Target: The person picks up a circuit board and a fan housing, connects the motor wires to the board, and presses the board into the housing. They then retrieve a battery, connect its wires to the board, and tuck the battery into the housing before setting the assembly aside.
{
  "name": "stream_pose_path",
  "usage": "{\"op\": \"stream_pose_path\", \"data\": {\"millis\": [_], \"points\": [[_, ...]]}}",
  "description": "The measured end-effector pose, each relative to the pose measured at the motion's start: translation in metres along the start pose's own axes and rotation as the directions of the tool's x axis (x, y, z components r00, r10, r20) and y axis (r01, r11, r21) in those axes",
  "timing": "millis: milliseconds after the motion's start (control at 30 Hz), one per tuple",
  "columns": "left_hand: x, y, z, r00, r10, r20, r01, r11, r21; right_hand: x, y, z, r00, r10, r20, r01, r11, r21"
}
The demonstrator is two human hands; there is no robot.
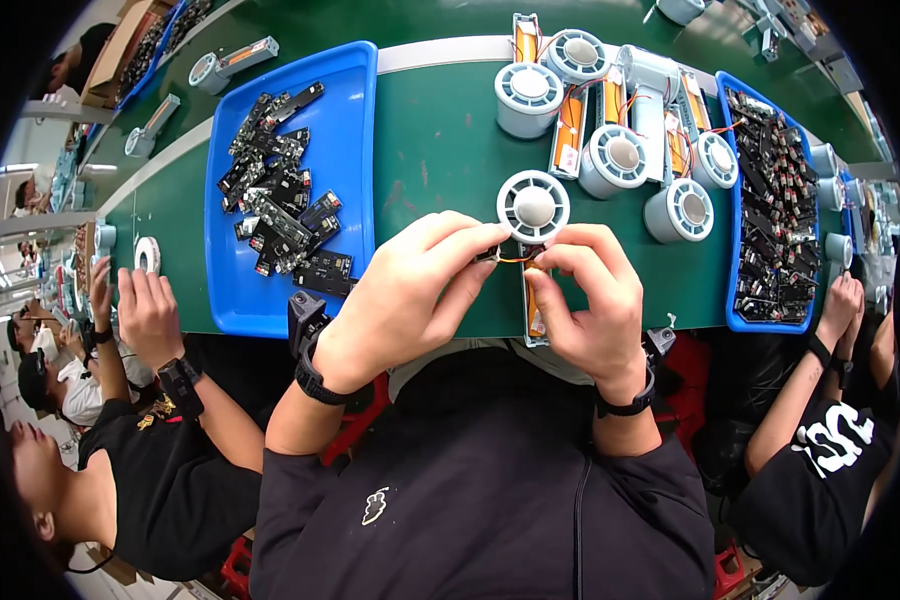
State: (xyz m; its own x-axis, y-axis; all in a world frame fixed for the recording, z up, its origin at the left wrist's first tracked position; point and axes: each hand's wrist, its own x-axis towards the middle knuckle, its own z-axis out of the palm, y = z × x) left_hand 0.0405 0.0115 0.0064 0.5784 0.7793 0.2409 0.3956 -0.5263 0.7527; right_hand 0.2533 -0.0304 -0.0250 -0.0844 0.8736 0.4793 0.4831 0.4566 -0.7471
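Note:
Right in front of me lies a pale blue fan unit (pixel 533 207) with a round slotted head. Its narrow handle, with an orange battery (pixel 536 318) inside, points toward me. My left hand (pixel 415 285) is closed in a pinch beside the head, its fingertips on a small dark part (pixel 487 254) that they mostly cover. From there a short yellow and red wire (pixel 513 260) runs to my right hand (pixel 595 295). That hand's thumb and forefinger close on the wire end just below the head, over the handle.
Left of my hands, a blue tray (pixel 355 200) holds a loose pile of black circuit boards (pixel 275 200). Another blue tray (pixel 735 290) on the right is packed with similar boards (pixel 775 210). Several fan units (pixel 615 160) stand beyond my hands. A person sits on each side of me.

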Motion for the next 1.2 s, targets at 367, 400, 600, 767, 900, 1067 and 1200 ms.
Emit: {"op": "stream_pose_path", "data": {"millis": [367,400,600,767,900,1067,1200], "points": [[-0.001,0.013,0.001,0.993,-0.094,0.065,0.107,0.963,-0.246,0.013,0.009,0.004,0.988,-0.147,0.054,0.149,0.988,-0.029],[-0.005,0.013,-0.002,0.991,-0.117,0.071,0.131,0.959,-0.250,0.014,0.008,0.008,0.984,-0.171,0.055,0.171,0.985,-0.002],[-0.040,0.024,-0.038,0.999,-0.006,0.047,0.018,0.963,-0.268,0.016,-0.038,0.016,0.986,-0.120,0.114,0.115,0.992,0.046],[-0.073,0.067,-0.048,0.993,0.087,-0.085,-0.112,0.929,-0.353,-0.026,-0.095,-0.010,0.987,0.093,0.132,-0.091,0.996,-0.016],[-0.086,0.063,-0.054,0.997,0.048,-0.055,-0.066,0.914,-0.401,-0.020,-0.098,0.012,0.988,-0.059,0.145,0.062,0.998,-0.014],[-0.092,0.048,-0.059,0.994,0.103,-0.030,-0.107,0.931,-0.350,-0.018,-0.096,0.024,0.981,-0.082,0.175,0.088,0.996,-0.031],[-0.097,0.041,-0.061,0.991,0.128,-0.038,-0.133,0.931,-0.339,-0.025,-0.099,0.028,0.985,0.019,0.173,0.000,0.994,-0.106]]}}
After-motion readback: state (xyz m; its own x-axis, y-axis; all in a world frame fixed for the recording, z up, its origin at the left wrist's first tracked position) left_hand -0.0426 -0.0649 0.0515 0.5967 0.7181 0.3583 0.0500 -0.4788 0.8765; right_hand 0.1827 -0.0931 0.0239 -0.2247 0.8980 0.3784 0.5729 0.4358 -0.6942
